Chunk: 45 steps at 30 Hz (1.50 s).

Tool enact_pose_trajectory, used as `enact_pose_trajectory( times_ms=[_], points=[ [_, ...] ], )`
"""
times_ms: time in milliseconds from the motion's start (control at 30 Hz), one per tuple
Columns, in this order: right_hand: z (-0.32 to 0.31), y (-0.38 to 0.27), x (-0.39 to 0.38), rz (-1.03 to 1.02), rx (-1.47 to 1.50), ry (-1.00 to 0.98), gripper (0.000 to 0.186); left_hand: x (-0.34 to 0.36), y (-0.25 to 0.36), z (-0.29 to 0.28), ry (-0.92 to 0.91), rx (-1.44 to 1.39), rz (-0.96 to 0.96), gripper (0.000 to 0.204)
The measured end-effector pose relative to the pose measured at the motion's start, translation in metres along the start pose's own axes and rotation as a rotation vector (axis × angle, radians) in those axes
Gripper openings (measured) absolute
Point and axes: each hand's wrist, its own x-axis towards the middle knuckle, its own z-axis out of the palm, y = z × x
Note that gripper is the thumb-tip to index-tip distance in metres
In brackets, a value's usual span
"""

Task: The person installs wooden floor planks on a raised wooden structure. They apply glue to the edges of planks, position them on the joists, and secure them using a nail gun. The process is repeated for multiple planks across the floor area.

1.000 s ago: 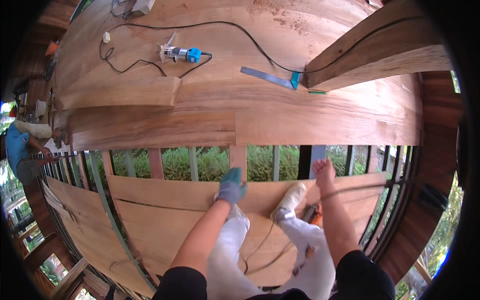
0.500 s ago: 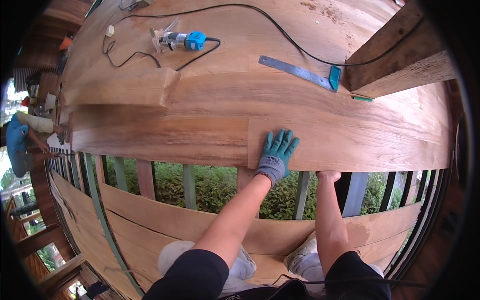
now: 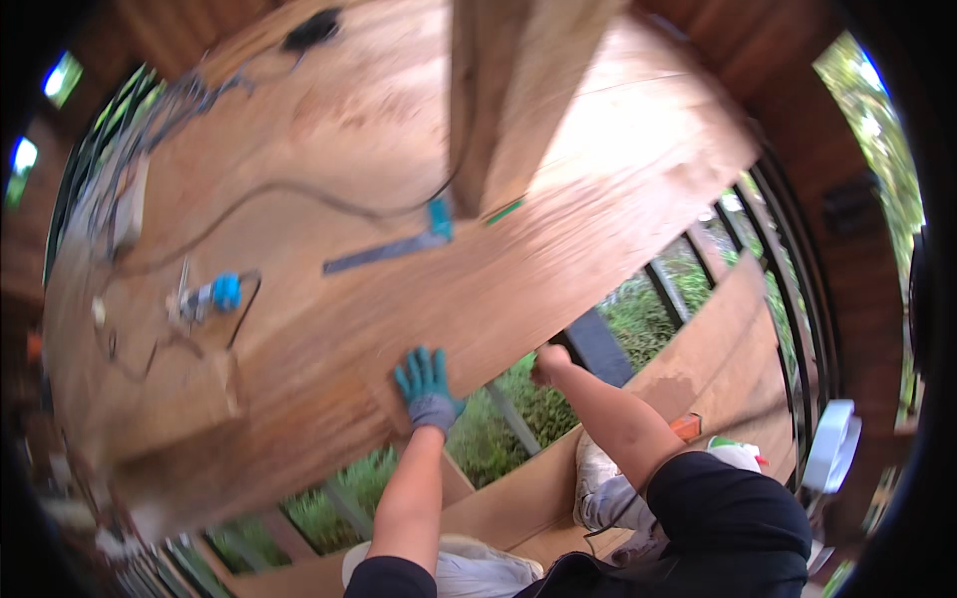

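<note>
My left hand [image 3: 427, 384], in a teal and grey work glove, lies flat with fingers spread on a wooden floorboard [image 3: 518, 329] near its outer edge. My bare right hand [image 3: 549, 365] is at that same edge, lower than the board's top face. Its fingers look curled. Blur and the edge hide what they hold, if anything. Beyond my hands a metal try square [image 3: 384, 253] with a teal handle lies on the boards. To the left sits a blue-topped trim router [image 3: 211, 296] with its cord.
A thick wooden post [image 3: 488, 110] rises from the deck, with a green strip [image 3: 504, 211] at its foot. A black cable [image 3: 299, 192] crosses the boards. Open joists [image 3: 513, 419] above plants separate the deck from the planks under my feet. A loose board [image 3: 169, 419] lies left.
My view has swung to the right, so the deck appears turned and blurred. My left hand stays flat on the board; my right hand stays at its edge, with more of its curled fingers showing.
</note>
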Motion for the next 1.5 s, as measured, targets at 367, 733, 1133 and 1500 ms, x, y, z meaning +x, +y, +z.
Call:
enact_pose_trajectory(
  times_ms=[367,733,1133,1500],
  points=[
    [-0.239,-0.052,-0.054,-0.747,-0.28,0.015,0.041,0.031,0.058,-0.03,-0.255,0.145,0.057,0.125],
    [-0.233,-0.062,0.108,-0.099,1.38,0.189,0.075,0.105,0.183,-0.024,-0.358,0.302,-0.004,0.128],
    [-0.191,-0.117,0.114,-0.044,0.491,0.4,0.064,0.11,0.18,-0.035,-0.459,0.29,0.002,0.121],
    [-0.351,0.222,-0.311,-0.219,-0.46,0.088,0.037,-0.159,0.069,-0.169,-0.698,-0.069,-0.269,0.059]
  ],
)
